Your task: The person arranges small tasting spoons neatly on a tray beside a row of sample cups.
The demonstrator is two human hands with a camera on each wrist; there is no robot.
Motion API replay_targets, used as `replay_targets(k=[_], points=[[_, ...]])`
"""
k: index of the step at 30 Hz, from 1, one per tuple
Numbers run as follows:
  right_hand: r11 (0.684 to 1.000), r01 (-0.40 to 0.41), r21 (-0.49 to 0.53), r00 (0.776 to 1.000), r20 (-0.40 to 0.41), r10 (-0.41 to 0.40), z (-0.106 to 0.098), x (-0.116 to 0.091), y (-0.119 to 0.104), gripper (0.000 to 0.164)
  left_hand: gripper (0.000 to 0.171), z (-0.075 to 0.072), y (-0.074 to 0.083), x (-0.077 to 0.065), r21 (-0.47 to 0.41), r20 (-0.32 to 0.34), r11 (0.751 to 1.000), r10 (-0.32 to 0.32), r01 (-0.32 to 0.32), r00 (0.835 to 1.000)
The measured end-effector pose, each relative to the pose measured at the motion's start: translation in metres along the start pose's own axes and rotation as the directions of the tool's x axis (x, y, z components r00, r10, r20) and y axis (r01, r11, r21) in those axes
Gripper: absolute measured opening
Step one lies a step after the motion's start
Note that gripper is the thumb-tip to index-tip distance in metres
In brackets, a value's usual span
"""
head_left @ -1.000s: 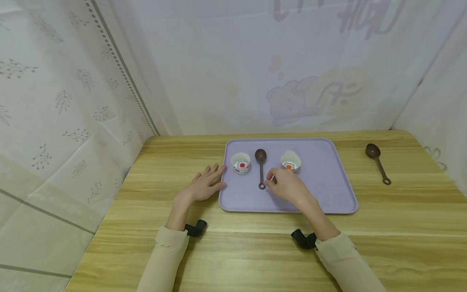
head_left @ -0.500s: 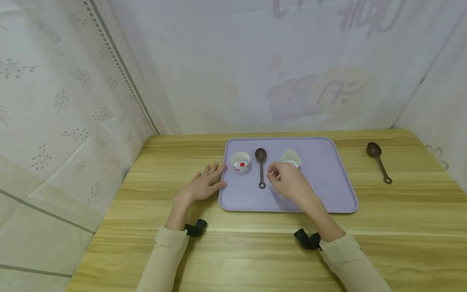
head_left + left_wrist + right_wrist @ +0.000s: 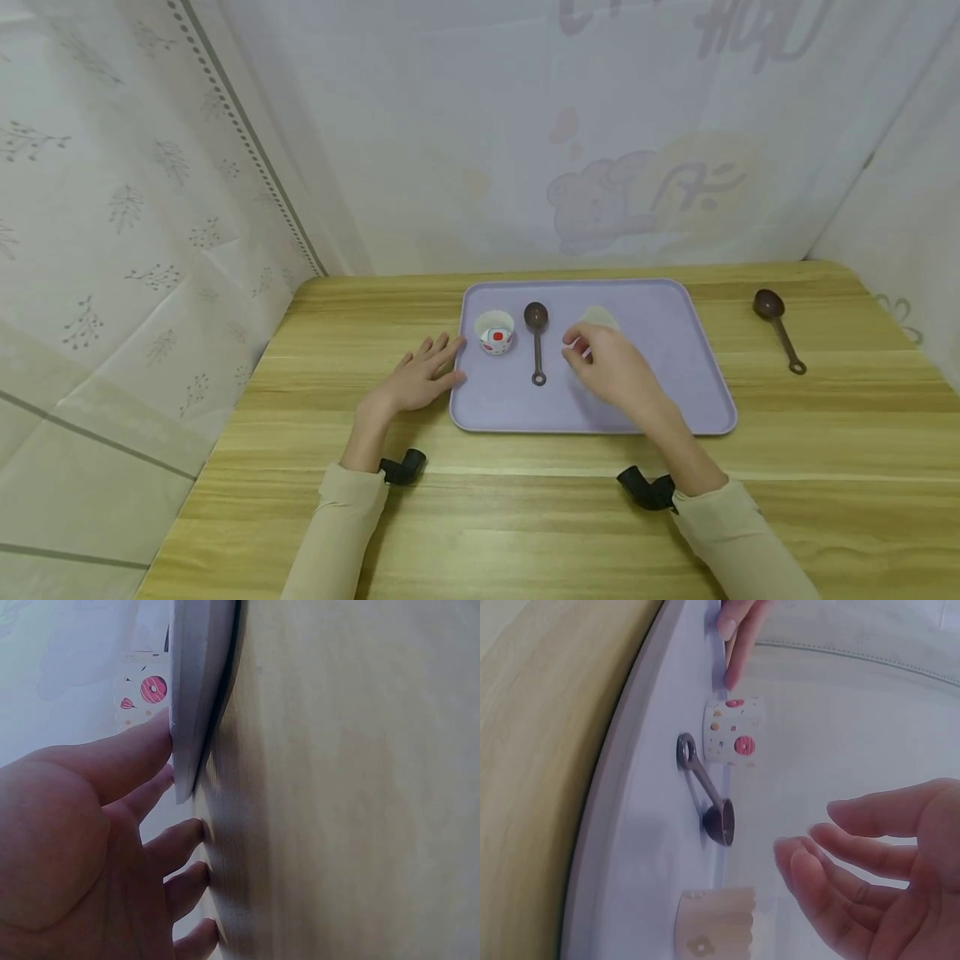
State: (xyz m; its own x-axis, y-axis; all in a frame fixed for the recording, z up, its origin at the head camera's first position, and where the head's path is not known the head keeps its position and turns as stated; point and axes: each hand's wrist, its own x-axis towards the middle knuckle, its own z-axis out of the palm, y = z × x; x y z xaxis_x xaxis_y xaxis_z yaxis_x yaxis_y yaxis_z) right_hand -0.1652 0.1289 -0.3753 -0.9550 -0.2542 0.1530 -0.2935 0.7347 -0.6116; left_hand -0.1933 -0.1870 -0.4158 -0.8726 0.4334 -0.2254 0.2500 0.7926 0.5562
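My left hand (image 3: 416, 377) lies at the left edge of a lilac tray (image 3: 667, 392), its fingers spread. In the left wrist view the thumb (image 3: 127, 761) touches the tray's rim. My right hand (image 3: 622, 371) hovers over the tray with loosely bent fingers; the right wrist view shows a gap between thumb and fingers and nothing held. Beneath and behind it is a beige baking cup (image 3: 716, 926), mostly hidden in the head view. A brown measuring spoon (image 3: 537, 333) lies mid-tray, bowl toward the back. Left of it stands a white baking cup (image 3: 495, 343) with a red mark inside.
A second brown measuring spoon (image 3: 780, 332) lies on the wooden table (image 3: 525, 533), right of the tray. Patterned curtains (image 3: 420, 167) enclose the back and sides. Black wrist mounts (image 3: 648, 487) extend from both sleeves.
My right hand has moved right and slightly up, away from the spoon's handle end, and now covers more of the right-hand cup. The left hand and the spoon stay put.
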Motion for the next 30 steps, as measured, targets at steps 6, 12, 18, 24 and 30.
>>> replay_targets(k=[6, 12, 18, 24, 30], points=[[1.0, -0.01, 0.016, 1.0, -0.02, 0.01, -0.006, -0.002, 0.009, 0.016, 0.067, -0.001, 0.001, 0.0, -0.005, 0.006, 1.0, -0.002, 0.002, 1.0], [1.0, 0.009, 0.016, 0.999, -0.054, -0.008, -0.014, -0.002, 0.014, 0.013, 0.067, 0.0, 0.0, 0.001, -0.006, 0.011, 1.0, 0.0, 0.0, 1.0], [0.999, -0.011, 0.047, 0.997, -0.072, 0.015, -0.024, -0.002, 0.017, 0.016, 0.068, 0.0, 0.0, 0.0, -0.003, 0.003, 1.0, -0.002, 0.002, 1.0], [0.997, -0.046, 0.054, 0.995, -0.082, 0.051, -0.035, -0.003, 0.022, 0.021, 0.068, -0.002, 0.002, -0.002, -0.01, 0.004, 1.0, -0.003, 0.003, 1.0], [0.998, -0.044, 0.044, 0.993, -0.104, 0.048, -0.045, -0.005, 0.028, 0.022, 0.067, -0.001, 0.0, 0.0, -0.003, 0.006, 1.0, -0.001, 0.001, 1.0]])
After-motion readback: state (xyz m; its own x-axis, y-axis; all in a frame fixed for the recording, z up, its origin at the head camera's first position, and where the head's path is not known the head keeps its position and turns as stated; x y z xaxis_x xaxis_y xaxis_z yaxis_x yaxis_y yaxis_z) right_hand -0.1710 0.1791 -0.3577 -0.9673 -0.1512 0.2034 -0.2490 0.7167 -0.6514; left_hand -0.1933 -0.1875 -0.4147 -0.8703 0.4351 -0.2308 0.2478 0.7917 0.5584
